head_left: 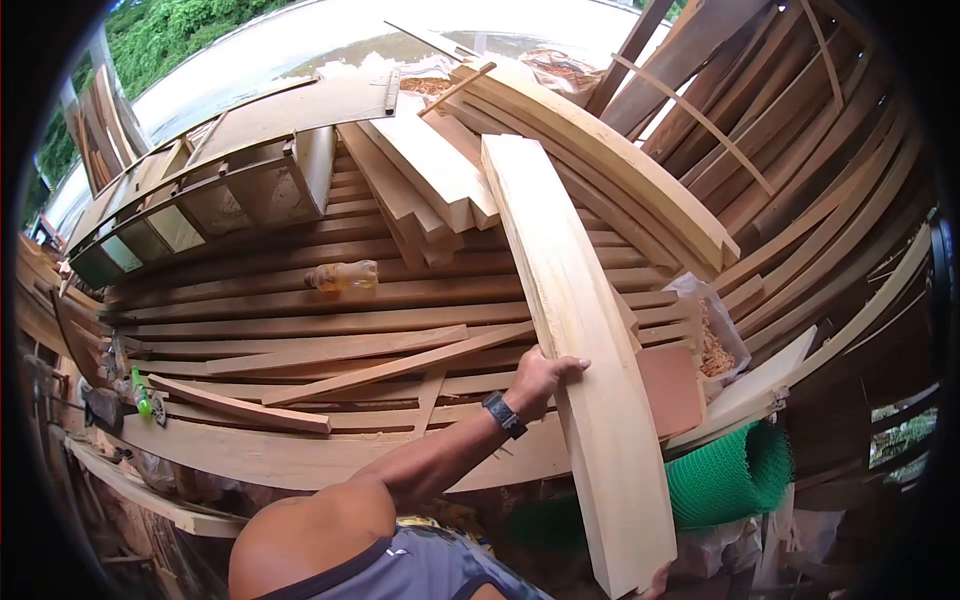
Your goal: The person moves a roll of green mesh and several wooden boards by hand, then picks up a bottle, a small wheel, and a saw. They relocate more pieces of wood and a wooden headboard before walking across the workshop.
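A long, thick, pale wooden beam (585, 340) slants from the upper middle down to the bottom of the view. My left hand (548, 378), with a dark watch on its wrist, grips the beam's left edge near its middle, the thumb lying on the top face. At the beam's lower end, only a small part of my right hand (657, 580) shows by the right corner; its fingers are mostly hidden. The beam lies over a stack of brown planks (440, 293).
A wooden frame with compartments (225, 195) stands at the upper left. A plastic bottle (343, 277) lies on the planks. Thick pale boards (610, 140) lie beyond the beam. A bag of shavings (715, 340) and green rolled mesh (725, 475) are at the right.
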Demonstrator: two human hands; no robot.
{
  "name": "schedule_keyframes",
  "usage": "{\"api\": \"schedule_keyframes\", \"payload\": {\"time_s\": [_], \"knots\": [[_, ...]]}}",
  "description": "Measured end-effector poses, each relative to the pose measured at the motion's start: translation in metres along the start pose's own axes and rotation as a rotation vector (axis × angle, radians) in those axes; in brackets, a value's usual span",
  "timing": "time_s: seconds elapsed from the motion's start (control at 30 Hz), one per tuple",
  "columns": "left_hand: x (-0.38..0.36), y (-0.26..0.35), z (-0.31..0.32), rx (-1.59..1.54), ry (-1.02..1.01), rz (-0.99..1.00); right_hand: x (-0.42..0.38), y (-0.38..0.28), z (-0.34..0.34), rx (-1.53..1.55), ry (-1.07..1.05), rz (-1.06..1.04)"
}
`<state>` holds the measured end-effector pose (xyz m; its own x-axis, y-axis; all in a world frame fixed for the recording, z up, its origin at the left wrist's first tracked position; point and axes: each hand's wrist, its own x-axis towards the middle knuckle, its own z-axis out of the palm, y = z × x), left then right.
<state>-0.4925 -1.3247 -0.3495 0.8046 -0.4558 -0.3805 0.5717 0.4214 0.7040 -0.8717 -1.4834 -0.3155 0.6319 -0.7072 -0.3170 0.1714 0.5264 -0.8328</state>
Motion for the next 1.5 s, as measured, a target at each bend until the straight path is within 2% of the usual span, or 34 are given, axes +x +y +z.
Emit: {"api": "schedule_keyframes", "payload": {"time_s": [0.13, 0.17, 0.23, 0.27, 0.3, 0.33, 0.43, 0.53, 0.6, 0.67, 0.77, 0.83, 0.93, 1.13, 1.2, 1.23, 1.27, 1.33, 1.4, 1.47, 1.5], "knots": [[0.04, 0.012, -0.006, -0.134, -0.018, 0.083, 0.026, 0.004, 0.016, 0.01, -0.153, -0.054], [0.044, 0.02, -0.005, -0.143, -0.017, 0.083, 0.036, 0.004, 0.021, -0.042, -0.138, -0.067], [0.067, 0.03, -0.015, -0.169, 0.006, 0.07, 0.071, -0.001, 0.011, -0.406, 0.116, 0.005], [0.085, 0.031, -0.023, -0.187, 0.024, 0.055, 0.076, -0.012, 0.033, -0.361, 0.076, 0.012], [0.071, 0.051, -0.007, -0.091, 0.14, 0.096, 0.081, -0.022, 0.054, -0.316, 0.034, 0.013], [0.079, 0.057, -0.011, -0.023, 0.132, 0.151, 0.088, -0.01, 0.055, -0.308, 0.051, 0.006], [0.102, 0.063, -0.021, -0.024, 0.181, 0.154, 0.111, 0.035, 0.073, -0.411, 0.033, -0.104], [0.116, 0.07, -0.029, -0.043, 0.122, 0.242, 0.117, 0.052, 0.105, -0.394, 0.217, -0.175], [0.112, 0.087, -0.019, 0.034, 0.244, 0.185, 0.13, 0.066, 0.104, -0.301, 0.215, -0.142], [0.147, 0.087, -0.038, -0.003, 0.225, 0.259, 0.144, 0.077, 0.113, -0.277, 0.186, -0.21], [0.165, 0.104, -0.043, -0.041, 0.214, 0.209, 0.178, 0.085, 0.124, -0.319, 0.133, -0.358], [0.199, 0.103, -0.064, -0.016, 0.2, 0.208, 0.195, 0.074, 0.141, -0.296, 0.159, -0.354], [0.208, 0.106, -0.056, 0.002, 0.183, 0.21, 0.22, 0.066, 0.147, -0.291, 0.18, -0.371], [0.204, 0.106, -0.042, 0.131, 0.231, 0.166, 0.286, 0.068, 0.134, -0.34, 0.122, -0.464], [0.196, 0.103, -0.038, 0.263, 0.158, 0.038, 0.303, 0.064, 0.136, -0.338, 0.108, -0.498], [0.182, 0.108, -0.028, 0.434, 0.186, -0.022, 0.307, 0.056, 0.142, -0.322, 0.077, -0.512], [0.178, 0.107, -0.029, 0.438, 0.188, -0.022, 0.312, 0.05, 0.145, -0.305, 0.047, -0.53], [0.17, 0.102, -0.028, 0.837, 0.14, -0.045, 0.334, 0.055, 0.141, -0.383, 0.099, -0.573], [0.153, 0.103, -0.025, 1.031, 0.171, 0.174, 0.36, 0.063, 0.131, -0.447, 0.09, -0.524], [0.149, 0.121, -0.037, 1.421, 0.224, 0.611, 0.362, 0.064, 0.132, -0.428, 0.083, -0.468], [0.15, 0.134, -0.044, 1.395, 0.262, 0.68, 0.367, 0.068, 0.13, -0.498, 0.156, -0.488]]}}
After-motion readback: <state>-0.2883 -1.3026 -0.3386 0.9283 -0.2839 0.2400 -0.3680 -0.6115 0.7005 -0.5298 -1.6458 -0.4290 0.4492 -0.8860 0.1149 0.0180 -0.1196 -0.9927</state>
